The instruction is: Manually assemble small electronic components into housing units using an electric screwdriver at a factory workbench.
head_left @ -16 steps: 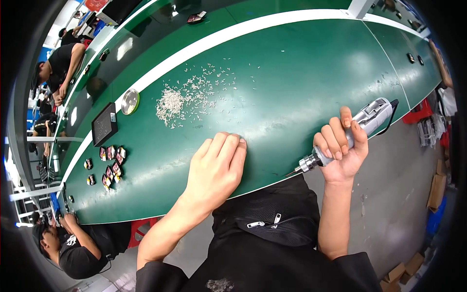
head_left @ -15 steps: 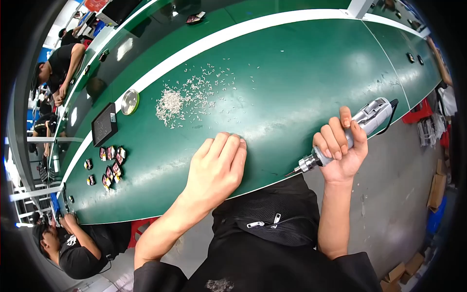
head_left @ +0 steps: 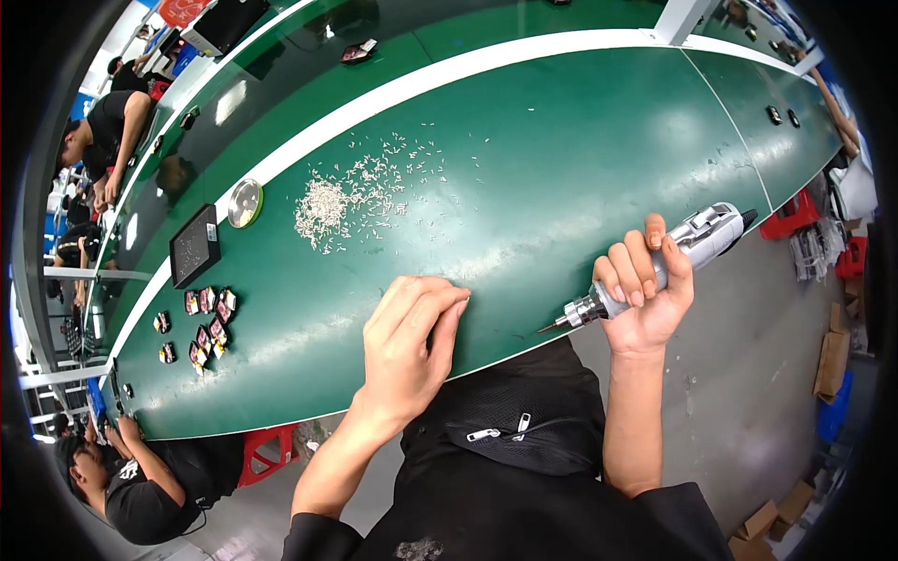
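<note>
While pale specks (head_left: 191,250) lie in the black tray (head_left: 208,249), the screwdriver (head_left: 708,234) is clasped by the right grip (head_left: 645,294), tip (head_left: 548,328) leftward, axis diagonal. Whether anything is held by the left grip (head_left: 407,346) cannot be told.

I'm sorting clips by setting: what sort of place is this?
Probably an assembly workshop: an electric screwdriver in the right hand, pale pieces heaped on a long green bench, and another person beside it.

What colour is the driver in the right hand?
Silver-grey: the driver in the right hand shows best in the head view.
</note>
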### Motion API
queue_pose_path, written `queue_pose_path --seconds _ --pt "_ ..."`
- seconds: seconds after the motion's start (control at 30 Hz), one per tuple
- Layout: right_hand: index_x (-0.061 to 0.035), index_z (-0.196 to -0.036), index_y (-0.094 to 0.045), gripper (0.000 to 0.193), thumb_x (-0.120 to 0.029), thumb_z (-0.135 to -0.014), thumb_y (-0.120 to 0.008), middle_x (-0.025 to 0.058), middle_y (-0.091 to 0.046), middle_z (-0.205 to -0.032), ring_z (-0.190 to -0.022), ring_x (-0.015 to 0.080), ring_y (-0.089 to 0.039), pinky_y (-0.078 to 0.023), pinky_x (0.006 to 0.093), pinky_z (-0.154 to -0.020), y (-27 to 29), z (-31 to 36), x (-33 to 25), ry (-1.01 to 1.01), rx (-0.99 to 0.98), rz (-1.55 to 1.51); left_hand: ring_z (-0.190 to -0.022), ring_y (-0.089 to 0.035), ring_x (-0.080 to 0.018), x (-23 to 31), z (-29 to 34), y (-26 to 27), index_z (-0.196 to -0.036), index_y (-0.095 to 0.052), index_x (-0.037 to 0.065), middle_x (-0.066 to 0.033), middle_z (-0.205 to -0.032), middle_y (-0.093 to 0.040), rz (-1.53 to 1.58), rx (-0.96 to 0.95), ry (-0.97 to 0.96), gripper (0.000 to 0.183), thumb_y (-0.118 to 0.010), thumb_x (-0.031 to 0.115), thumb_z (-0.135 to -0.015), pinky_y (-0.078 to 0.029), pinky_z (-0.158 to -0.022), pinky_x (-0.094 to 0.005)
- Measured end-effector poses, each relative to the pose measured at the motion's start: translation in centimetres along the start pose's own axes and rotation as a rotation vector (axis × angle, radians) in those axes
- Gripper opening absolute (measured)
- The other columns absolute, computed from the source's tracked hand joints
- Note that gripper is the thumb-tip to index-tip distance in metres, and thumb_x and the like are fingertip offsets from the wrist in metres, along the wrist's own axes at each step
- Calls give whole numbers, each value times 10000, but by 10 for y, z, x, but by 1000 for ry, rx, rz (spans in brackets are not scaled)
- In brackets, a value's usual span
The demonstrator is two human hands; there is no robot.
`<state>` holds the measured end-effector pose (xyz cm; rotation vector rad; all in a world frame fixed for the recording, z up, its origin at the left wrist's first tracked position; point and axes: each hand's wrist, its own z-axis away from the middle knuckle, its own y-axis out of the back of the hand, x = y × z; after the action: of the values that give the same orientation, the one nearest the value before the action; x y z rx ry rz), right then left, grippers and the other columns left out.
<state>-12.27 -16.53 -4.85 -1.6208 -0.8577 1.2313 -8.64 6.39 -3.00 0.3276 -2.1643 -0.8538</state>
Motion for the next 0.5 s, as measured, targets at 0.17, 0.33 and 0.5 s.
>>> queue_pose_path --seconds 0.17,0.33,0.5 --pt "-74 -884 -466 117 -170 -946 -489 -24 -364 -521 -438 82 -365 -344 249 -490 -31 7 1 61 -86 -29 -698 -585 -134 31 16 0 -918 -671 -27 -95 -841 -642 614 22 461 133 -609 -93 -820 -467 -604 -249" --pt "-60 -905 -464 136 -185 -960 -461 -17 -401 -531 -449 90 -399 -367 262 -505 -59 13 1 93 -160 4 -684 -589 -126 39 26 0 -947 -654 -83 -142 -902 -633 1061 49 623 119 -554 -50 -893 -480 -590 -219" --pt "-55 -906 -466 143 -187 -959 -462 -17 -401 -537 -449 93 -402 -376 264 -507 -66 18 -1 144 -140 28 -680 -589 -158 42 31 -5 -957 -638 -89 -165 -895 -618 1250 48 585 113 -578 -11 -901 -493 -602 -247"
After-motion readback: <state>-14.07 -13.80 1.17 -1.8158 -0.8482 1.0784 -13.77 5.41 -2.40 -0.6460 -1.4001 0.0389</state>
